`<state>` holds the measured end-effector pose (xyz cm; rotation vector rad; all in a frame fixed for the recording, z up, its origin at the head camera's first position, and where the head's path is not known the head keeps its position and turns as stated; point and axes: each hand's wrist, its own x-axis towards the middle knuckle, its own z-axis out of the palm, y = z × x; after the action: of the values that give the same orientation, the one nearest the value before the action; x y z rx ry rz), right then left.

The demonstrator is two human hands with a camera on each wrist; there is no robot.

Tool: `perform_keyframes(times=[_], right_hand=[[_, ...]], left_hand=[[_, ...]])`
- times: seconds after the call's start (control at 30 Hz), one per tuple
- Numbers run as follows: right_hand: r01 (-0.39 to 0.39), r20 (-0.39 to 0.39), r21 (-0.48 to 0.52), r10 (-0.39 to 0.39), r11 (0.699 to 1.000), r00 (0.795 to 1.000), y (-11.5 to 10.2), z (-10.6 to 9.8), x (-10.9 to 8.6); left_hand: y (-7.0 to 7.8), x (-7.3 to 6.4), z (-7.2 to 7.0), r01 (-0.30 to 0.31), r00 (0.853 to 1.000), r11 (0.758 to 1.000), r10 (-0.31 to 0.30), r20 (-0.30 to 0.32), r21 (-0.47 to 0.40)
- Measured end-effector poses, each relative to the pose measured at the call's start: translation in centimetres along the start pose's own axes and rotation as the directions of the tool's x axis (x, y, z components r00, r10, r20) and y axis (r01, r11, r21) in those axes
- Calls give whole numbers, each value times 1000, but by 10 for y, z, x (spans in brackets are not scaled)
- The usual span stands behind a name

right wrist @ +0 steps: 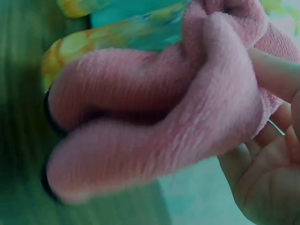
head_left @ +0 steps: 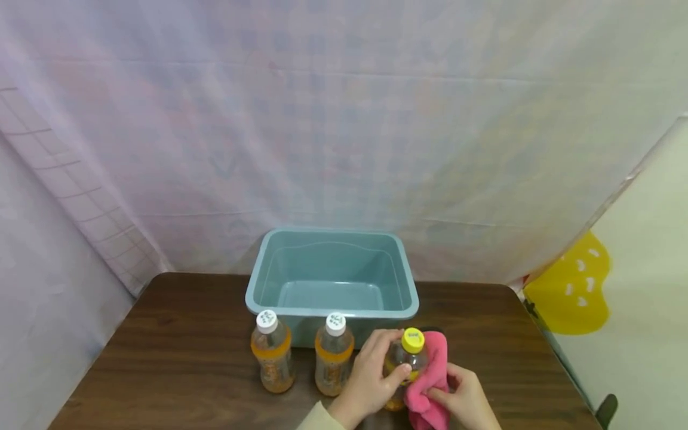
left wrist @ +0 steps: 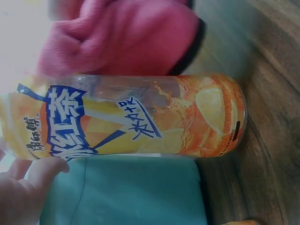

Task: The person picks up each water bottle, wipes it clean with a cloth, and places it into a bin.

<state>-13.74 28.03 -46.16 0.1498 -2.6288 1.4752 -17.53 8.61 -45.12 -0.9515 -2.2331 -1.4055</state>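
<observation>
A clear bottle with a yellow cap stands on the table at the right. My left hand grips this iced tea bottle around its upper part, thumb at the front. In the left wrist view its label is yellow and orange with blue lettering. My right hand holds a folded pink cloth with dark edging against the bottle's right side. Loops of the cloth hang down from between thumb and fingers in the right wrist view. Part of the bottle is hidden behind hand and cloth.
Two bottles with white caps and orange bands, the left bottle and the middle bottle, stand on the brown wooden table. Behind them sits a blue-green plastic basin. A pale curtain hangs along the table's far edge.
</observation>
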Motion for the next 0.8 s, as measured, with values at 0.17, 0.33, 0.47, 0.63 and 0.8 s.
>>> perform_keyframes(times=[0.17,0.33,0.47,0.63,0.8], right_hand=[[-107,109,14,104,994,989,26,17,2],[-119,162,-34,123,992,979,45,26,4],[-110,159,-46,116,993,980,47,26,4],[-27,108,-53,33,998,994,45,25,-1],[148,-58,31,-146,989,988,28,18,-4]], left_hand=[[-1,-2,-2,24,999,1000,-24,22,-15],[0,-2,-2,43,999,998,-41,36,-42],[0,-1,-1,20,999,1000,-20,26,-19],[2,-1,0,25,999,1000,-25,33,-6],[3,-1,-1,28,1000,1000,-28,9,12]])
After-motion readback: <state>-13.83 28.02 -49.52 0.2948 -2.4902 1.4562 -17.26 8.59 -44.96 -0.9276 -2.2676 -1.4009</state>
